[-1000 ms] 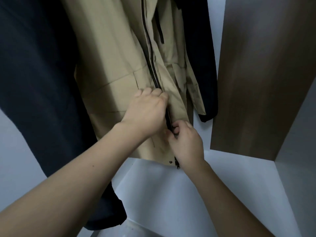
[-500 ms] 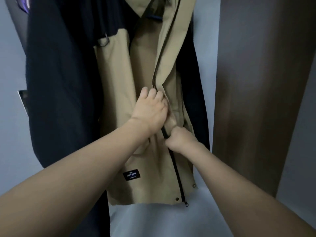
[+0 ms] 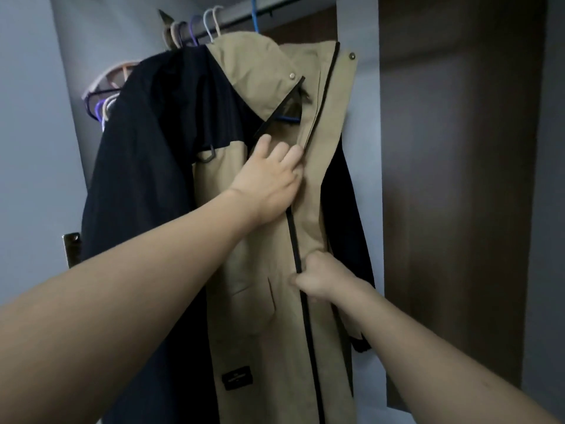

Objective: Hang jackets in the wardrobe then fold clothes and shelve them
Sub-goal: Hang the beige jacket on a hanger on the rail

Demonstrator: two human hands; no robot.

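Note:
A tan and navy jacket (image 3: 250,325) hangs on a blue hanger (image 3: 255,16) from the wardrobe rail (image 3: 241,19). Its black zipper (image 3: 295,240) is closed from the hem up to chest height. My left hand (image 3: 269,182) grips the jacket front at the top of the closed zipper, fingers curled over the tan fabric. My right hand (image 3: 321,278) pinches the jacket's front edge beside the zipper, lower down at waist height. The collar above stays open.
Several empty hangers (image 3: 195,29) in white, purple and beige crowd the rail on the left. A brown wardrobe door (image 3: 458,194) stands open on the right. Grey walls flank the wardrobe opening.
My left hand has travelled up the jacket, and the zipper is now closed higher. My right hand stayed low, holding the front. The view has tilted up to show the rail and hangers.

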